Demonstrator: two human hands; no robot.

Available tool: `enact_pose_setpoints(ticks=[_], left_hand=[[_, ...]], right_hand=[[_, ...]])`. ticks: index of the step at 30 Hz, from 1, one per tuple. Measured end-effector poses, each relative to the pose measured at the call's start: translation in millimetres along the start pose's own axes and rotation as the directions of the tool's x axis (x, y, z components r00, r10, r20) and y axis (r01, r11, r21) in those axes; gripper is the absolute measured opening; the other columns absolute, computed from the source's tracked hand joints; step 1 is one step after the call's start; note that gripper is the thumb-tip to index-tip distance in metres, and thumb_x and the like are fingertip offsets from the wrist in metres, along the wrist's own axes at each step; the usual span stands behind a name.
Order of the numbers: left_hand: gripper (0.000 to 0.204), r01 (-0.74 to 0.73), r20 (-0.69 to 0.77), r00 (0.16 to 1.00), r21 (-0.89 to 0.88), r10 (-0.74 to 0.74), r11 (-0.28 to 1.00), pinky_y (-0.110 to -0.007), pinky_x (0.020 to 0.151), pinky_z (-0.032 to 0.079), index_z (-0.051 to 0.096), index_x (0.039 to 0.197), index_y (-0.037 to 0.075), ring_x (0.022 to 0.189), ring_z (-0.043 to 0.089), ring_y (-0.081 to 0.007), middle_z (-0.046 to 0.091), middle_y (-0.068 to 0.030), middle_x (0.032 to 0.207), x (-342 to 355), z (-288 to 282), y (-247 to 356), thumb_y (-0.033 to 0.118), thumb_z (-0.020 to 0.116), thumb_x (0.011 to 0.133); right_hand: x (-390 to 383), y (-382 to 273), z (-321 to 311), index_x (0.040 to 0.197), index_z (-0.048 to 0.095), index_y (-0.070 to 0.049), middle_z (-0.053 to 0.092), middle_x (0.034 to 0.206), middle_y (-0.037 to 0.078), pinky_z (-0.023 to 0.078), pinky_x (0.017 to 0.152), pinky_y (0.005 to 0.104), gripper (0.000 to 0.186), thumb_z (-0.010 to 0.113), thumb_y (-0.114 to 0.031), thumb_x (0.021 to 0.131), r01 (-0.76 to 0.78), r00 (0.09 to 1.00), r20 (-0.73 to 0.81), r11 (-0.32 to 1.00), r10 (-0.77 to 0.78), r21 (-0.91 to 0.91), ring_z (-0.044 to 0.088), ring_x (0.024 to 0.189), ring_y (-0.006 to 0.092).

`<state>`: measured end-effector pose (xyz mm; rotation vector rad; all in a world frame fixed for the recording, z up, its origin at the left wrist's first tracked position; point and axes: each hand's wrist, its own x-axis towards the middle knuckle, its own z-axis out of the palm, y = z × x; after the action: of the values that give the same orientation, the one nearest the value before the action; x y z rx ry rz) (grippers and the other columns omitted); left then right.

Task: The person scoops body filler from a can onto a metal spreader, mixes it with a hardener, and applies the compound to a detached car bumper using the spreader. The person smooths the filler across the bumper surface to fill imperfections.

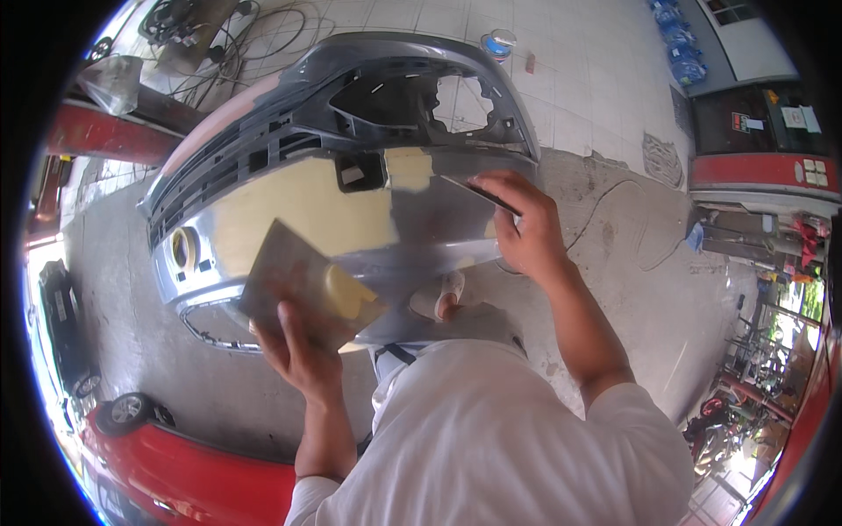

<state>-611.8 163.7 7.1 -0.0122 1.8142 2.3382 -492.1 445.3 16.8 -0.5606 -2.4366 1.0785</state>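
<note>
My left hand (303, 355) grips a flat, greyish square mixing board (285, 267) by its near edge. A dollop of pale yellow filler (347, 294) lies on that board. In my right hand (533, 230) is a thin, flat filler spreader (481, 195), held over the right part of a car bumper (438, 210). Whether the spreader touches the surface, I cannot tell. The grey bumper carries a broad cream-yellow filler patch (298, 197) and a smaller one (409, 167) beside a square opening. The board hides part of the bumper's near side.
A tape-like ring (192, 250) rests at the bumper's left end. Behind the bumper stand a tin (498, 46) and loose cables (237, 53). A red car (202, 465) is at lower left, blue water bottles (680, 48) at upper right, and a cluttered rack (745, 403) along the right.
</note>
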Motion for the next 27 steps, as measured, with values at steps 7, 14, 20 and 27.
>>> enact_pose_setpoints(ticks=[7,14,20,27], left_hand=[[0.026,-0.485,0.590,0.777,0.338,0.219,0.807,-0.029,0.081,0.055,0.062,0.128,-0.006,0.090,0.072,-0.0186,0.076,-0.0173,0.106,-88,104,2,-0.001,0.056,0.104],[0.027,-0.531,0.614,0.702,0.114,0.361,0.840,-0.028,0.064,0.054,0.057,0.129,-0.003,0.071,0.072,-0.0205,0.073,-0.0156,0.091,-120,199,-8,-0.001,0.060,0.102],[0.024,-0.030,0.499,0.863,-0.110,0.081,0.994,-0.028,0.062,0.052,0.059,0.128,-0.001,0.080,0.065,-0.0116,0.072,-0.0096,0.104,-134,282,-42,0.013,0.059,0.108],[0.025,0.575,0.673,0.613,-0.019,-0.415,0.818,-0.033,0.053,0.057,0.057,0.130,0.004,0.083,0.070,-0.0179,0.071,-0.0091,0.112,-195,392,-89,0.018,0.054,0.109]], right_hand=[[-56,-32,-83,0.097,0.082,-0.014,0.073,0.108,0.002,0.050,0.089,0.0386,0.024,0.081,-0.019,0.074,0.539,0.838,0.083,0.799,-0.539,-0.267,0.068,0.107,0.0229],[-130,7,-143,0.099,0.080,-0.017,0.071,0.111,-0.002,0.050,0.090,0.0425,0.028,0.079,-0.019,0.071,0.420,0.898,0.038,0.830,-0.437,-0.367,0.066,0.110,0.0224],[-152,38,-200,0.115,0.071,-0.017,0.060,0.130,0.011,0.050,0.100,0.0549,0.048,0.087,-0.013,0.071,0.424,0.870,-0.178,0.882,-0.460,-0.206,0.060,0.122,0.0374],[-154,175,-272,0.125,0.058,-0.019,0.045,0.140,0.019,0.047,0.110,0.0607,0.061,0.078,0.006,0.073,0.230,0.958,-0.212,0.961,-0.195,0.153,0.049,0.135,0.0440]])
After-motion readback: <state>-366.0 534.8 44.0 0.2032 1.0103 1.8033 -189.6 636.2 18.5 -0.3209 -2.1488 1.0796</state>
